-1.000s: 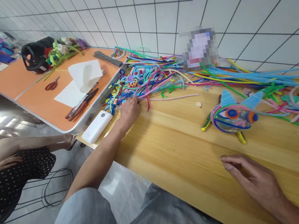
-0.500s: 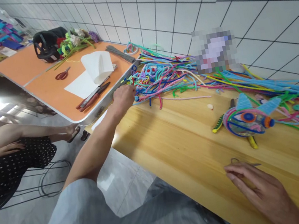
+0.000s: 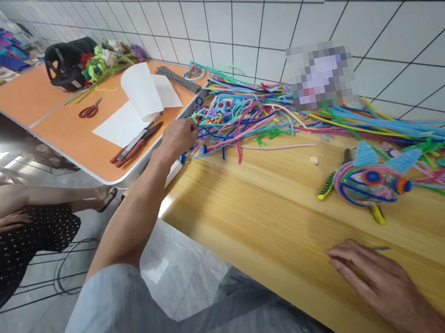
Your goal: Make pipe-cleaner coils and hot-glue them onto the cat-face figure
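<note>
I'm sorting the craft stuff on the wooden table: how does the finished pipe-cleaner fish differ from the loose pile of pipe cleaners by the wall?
The multicoloured pipe-cleaner fish is coiled into one compact figure with blue fins; the loose pile of coloured pipe cleaners is long, mostly straight strands, tangled and spread wide. The fish lies untouched; the left hand reaches into the pile's near end. Both are the same fuzzy stems on the light wooden table.

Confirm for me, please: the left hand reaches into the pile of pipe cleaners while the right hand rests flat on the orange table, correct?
Not quite. The head view shows the right hand resting on the wooden table, not the orange one. The left hand does reach into the pile of pipe cleaners.
</note>
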Demonstrator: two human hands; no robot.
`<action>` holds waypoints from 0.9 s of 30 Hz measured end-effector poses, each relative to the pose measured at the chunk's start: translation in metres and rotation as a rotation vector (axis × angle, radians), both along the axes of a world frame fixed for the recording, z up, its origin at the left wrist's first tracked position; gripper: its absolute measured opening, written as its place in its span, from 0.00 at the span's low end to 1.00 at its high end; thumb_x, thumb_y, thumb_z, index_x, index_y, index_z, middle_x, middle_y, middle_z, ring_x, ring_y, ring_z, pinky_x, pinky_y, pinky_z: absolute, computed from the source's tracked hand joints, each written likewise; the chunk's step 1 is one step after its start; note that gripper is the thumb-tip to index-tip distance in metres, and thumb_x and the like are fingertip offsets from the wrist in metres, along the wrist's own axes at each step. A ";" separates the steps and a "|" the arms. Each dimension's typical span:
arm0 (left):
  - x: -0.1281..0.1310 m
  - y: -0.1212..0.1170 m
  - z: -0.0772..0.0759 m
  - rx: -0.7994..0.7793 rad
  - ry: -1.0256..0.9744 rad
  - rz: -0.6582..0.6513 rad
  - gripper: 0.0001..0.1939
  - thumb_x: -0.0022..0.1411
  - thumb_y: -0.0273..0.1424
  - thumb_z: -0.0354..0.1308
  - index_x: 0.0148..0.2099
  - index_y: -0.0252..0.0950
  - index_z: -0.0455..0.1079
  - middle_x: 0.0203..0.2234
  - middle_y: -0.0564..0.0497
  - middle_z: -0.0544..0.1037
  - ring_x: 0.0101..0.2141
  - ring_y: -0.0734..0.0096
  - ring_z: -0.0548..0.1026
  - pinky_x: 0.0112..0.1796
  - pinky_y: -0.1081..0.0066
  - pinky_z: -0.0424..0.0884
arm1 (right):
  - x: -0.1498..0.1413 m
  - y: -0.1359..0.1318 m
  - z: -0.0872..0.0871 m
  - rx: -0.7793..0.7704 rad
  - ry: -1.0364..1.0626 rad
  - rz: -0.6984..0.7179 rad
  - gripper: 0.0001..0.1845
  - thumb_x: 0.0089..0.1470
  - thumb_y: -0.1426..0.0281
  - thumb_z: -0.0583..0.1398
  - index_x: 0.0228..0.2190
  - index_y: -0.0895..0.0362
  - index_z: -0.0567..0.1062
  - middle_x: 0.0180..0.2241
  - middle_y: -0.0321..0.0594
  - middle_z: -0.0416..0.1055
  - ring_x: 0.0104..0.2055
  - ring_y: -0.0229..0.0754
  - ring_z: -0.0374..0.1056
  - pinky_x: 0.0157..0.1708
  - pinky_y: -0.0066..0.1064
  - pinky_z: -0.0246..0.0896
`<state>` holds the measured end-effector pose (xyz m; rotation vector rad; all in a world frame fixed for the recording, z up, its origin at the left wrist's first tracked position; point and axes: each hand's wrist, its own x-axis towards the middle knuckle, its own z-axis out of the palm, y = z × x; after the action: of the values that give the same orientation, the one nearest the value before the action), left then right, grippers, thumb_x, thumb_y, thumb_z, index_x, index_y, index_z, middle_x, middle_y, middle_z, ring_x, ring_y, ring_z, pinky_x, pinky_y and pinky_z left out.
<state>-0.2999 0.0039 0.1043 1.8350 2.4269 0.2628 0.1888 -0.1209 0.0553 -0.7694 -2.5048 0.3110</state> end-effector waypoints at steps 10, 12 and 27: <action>0.041 -0.015 -0.002 -0.118 -0.033 -0.213 0.10 0.65 0.34 0.61 0.33 0.37 0.80 0.28 0.49 0.81 0.36 0.59 0.79 0.37 0.67 0.69 | 0.006 0.002 -0.010 0.027 0.009 0.027 0.10 0.74 0.69 0.53 0.44 0.53 0.74 0.35 0.35 0.81 0.36 0.35 0.80 0.44 0.27 0.70; 0.051 -0.016 -0.002 -0.035 0.026 -0.146 0.13 0.68 0.36 0.59 0.36 0.37 0.81 0.30 0.46 0.81 0.39 0.54 0.80 0.41 0.64 0.70 | 0.006 0.002 -0.011 0.046 0.011 0.022 0.10 0.74 0.69 0.53 0.44 0.53 0.74 0.34 0.35 0.81 0.36 0.36 0.80 0.45 0.28 0.70; 0.144 0.052 -0.071 0.103 -0.124 -0.109 0.38 0.75 0.50 0.51 0.76 0.31 0.54 0.75 0.30 0.56 0.74 0.46 0.56 0.70 0.53 0.57 | 0.004 0.009 -0.014 0.048 0.069 0.046 0.11 0.74 0.69 0.53 0.42 0.53 0.75 0.32 0.35 0.81 0.32 0.36 0.80 0.37 0.27 0.72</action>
<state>-0.1556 0.0556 0.0334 1.9228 2.2623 0.4852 0.1928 -0.1119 0.0418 -0.6714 -2.4589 0.2879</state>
